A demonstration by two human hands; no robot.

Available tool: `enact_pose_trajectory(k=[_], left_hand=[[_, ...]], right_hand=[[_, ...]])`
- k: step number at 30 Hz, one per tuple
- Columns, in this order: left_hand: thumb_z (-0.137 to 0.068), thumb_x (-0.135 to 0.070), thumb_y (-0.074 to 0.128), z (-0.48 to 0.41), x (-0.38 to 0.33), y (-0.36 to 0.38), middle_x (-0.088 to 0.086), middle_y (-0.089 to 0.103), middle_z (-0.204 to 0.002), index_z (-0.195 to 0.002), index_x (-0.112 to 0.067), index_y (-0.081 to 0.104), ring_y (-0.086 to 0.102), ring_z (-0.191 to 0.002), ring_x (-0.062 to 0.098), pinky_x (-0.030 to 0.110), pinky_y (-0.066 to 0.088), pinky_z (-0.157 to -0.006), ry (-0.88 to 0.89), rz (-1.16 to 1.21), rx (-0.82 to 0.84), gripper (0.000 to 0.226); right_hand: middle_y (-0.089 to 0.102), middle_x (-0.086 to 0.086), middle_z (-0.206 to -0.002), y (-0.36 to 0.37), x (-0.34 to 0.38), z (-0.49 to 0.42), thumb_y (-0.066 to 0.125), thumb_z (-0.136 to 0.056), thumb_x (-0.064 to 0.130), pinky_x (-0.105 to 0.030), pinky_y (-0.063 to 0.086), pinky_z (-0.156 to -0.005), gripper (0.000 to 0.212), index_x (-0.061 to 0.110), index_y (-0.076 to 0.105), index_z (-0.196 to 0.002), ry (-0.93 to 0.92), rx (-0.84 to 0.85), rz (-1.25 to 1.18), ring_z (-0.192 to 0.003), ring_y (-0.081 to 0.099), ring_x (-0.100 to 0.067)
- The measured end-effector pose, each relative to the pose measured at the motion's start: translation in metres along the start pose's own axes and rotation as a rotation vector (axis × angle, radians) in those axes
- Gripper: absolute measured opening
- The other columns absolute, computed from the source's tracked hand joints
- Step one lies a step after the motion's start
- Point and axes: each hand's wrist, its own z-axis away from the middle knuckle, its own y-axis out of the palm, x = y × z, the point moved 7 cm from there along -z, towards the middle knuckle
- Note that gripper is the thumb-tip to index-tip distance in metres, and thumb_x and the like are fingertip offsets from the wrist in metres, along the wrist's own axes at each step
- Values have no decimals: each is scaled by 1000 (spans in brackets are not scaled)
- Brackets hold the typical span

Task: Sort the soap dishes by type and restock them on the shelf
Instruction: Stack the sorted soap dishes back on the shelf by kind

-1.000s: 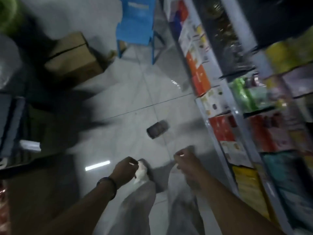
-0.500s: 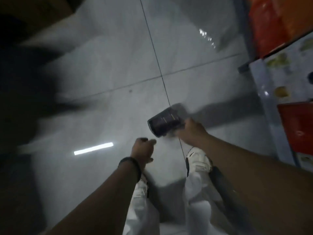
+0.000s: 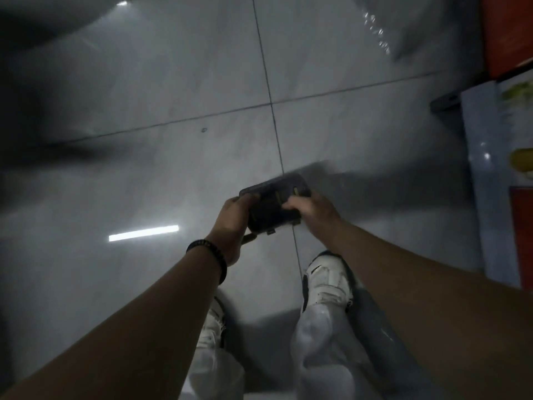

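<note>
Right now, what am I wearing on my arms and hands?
The left forearm and right forearm show no sleeves. The left hand and right hand wear no gloves. A dark beaded bracelet circles the left wrist.

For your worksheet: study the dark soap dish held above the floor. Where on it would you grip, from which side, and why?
Probably its two opposite side rims, one from each side, as the left hand and right hand do here. The dark soap dish looks like a flat, shallow rounded rectangle with its broad face up, so fingers can curl over the rims.
</note>
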Motion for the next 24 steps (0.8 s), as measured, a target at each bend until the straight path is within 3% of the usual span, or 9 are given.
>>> enact_pose_trajectory(k=[3, 5, 9, 13, 17, 20, 21, 23, 24], left_hand=[[-88, -54, 65, 50, -30, 5, 9, 70, -132, -140, -23, 55, 67, -118, 29, 38, 53, -77, 61, -45, 4, 62], [-96, -44, 69, 92, -62, 15, 7, 69, -131, -140, -22, 53, 67, -117, 26, 37, 54, -76, 118, -58, 38, 53], [-98, -36, 72, 205, -134, 38, -3, 70, -123, -135, -25, 55, 68, -111, 19, 41, 57, -89, 224, -154, 146, 42], [-96, -35, 77, 332, -204, 63, 3, 71, -129, -136, -22, 57, 72, -112, 19, 33, 61, -87, 338, -260, 293, 47], [-96, -33, 77, 476, -244, 89, 8, 72, -129, -132, -20, 61, 75, -107, 21, 26, 62, -74, 379, -410, 440, 42], [-100, -32, 72, 580, -256, 105, 9, 74, -124, -132, -16, 60, 73, -100, 20, 16, 58, -65, 424, -521, 544, 38], [-99, -38, 73, 611, -256, 110, 8, 75, -125, -135, -17, 60, 74, -104, 23, 19, 60, -71, 429, -562, 588, 44], [-90, -51, 75, 668, -249, 120, 5, 75, -130, -142, -23, 59, 72, -118, 28, 39, 61, -93, 422, -637, 688, 61], [-88, -52, 73, 695, -244, 124, 3, 75, -132, -143, -27, 60, 72, -120, 27, 44, 58, -98, 426, -679, 726, 62]], right_hand=[[73, -10, -97, -29, 24, 57, 72, -50, 51, -40, 53, -77, 69, 7, 69, -102, -35, -3, -93, -94, 69, -31], [68, -7, -97, -58, 51, 113, 69, -53, 44, -40, 48, -77, 62, 9, 64, -104, -40, -42, -165, -92, 64, -27], [64, 0, -99, -112, 99, 232, 58, -64, 40, -32, 41, -70, 51, 17, 53, -110, -58, -64, -256, -92, 58, -17], [67, 1, -106, -161, 146, 366, 59, -72, 37, -21, 43, -67, 50, 18, 51, -117, -128, -102, -350, -98, 64, -12], [65, 3, -96, -197, 165, 513, 71, -87, 24, -15, 45, -66, 32, 14, 53, -110, -177, -246, -450, -80, 66, 1], [67, -3, -103, -216, 165, 625, 72, -72, 38, -22, 52, -70, 56, 9, 53, -116, -208, -344, -577, -81, 70, 3], [68, -5, -107, -221, 162, 657, 74, -68, 46, -30, 56, -75, 63, 12, 53, -116, -206, -372, -614, -89, 72, -2], [68, -9, -114, -227, 152, 716, 74, -61, 63, -48, 59, -87, 73, 16, 52, -113, -201, -434, -664, -101, 72, -19], [68, -10, -114, -231, 145, 745, 72, -61, 69, -47, 59, -83, 74, 18, 52, -111, -194, -474, -677, -100, 73, -24]])
